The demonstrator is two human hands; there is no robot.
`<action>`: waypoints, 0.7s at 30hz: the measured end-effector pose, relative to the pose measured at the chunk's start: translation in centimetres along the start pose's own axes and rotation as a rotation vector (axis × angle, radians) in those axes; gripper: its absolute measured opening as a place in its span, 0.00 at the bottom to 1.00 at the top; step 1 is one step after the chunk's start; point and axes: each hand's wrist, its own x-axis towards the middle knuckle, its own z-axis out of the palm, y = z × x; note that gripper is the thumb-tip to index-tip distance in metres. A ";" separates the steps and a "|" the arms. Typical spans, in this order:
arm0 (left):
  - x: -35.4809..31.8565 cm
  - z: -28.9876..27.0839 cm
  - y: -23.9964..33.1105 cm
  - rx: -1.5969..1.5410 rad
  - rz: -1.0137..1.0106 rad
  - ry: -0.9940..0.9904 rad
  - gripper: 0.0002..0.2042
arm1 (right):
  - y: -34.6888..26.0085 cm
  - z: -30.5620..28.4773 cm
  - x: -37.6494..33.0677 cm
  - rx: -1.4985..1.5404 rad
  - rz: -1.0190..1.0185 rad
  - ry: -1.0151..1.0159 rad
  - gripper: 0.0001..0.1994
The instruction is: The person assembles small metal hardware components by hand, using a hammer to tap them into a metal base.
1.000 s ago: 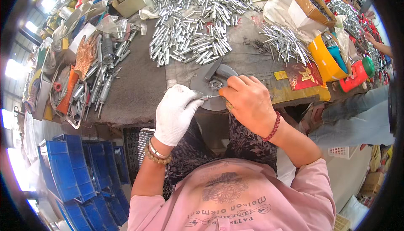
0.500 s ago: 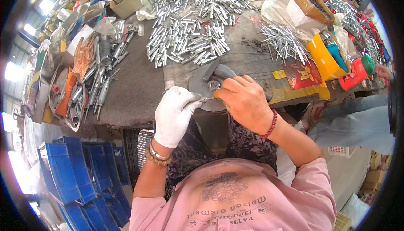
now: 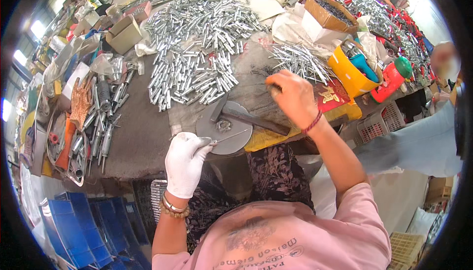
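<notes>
My left hand [image 3: 185, 161], in a white glove, pinches a thin metal rod [image 3: 236, 136] at one end. The rod points right over a round grey metal plate [image 3: 240, 144] at the table's near edge. A hammer [image 3: 256, 120] lies across this plate, beside a small metal fitting [image 3: 223, 125]. My bare right hand [image 3: 293, 95] is raised to the right, its fingers curled together next to small dark pieces [image 3: 261, 69] and a pile of thin metal rods [image 3: 303, 61]. Whatever those fingertips hold, if anything, is hidden.
A large heap of short metal tubes [image 3: 197, 48] covers the table's middle. Tools and an orange glove [image 3: 80, 100] lie left. At right stand a yellow container [image 3: 347, 70], a red bottle with green cap [image 3: 389, 83] and a cardboard box [image 3: 327, 11]. Blue bins [image 3: 74, 225] stand lower left.
My right hand has let go of the rod and moved away to the right, toward the rod pile. My left hand still holds the rod. The view has shifted right.
</notes>
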 end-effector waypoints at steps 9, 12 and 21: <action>-0.2 -0.5 0.4 -0.046 0.000 0.017 0.07 | 1.4 4.5 5.9 -0.194 -0.233 -0.102 0.05; -0.5 -0.3 0.5 -0.051 -0.013 -0.004 0.07 | 1.6 4.9 6.3 -0.292 -0.220 -0.203 0.05; -0.7 -0.2 -0.2 0.019 0.046 0.020 0.07 | -3.0 3.0 4.4 0.174 -0.065 -0.210 0.07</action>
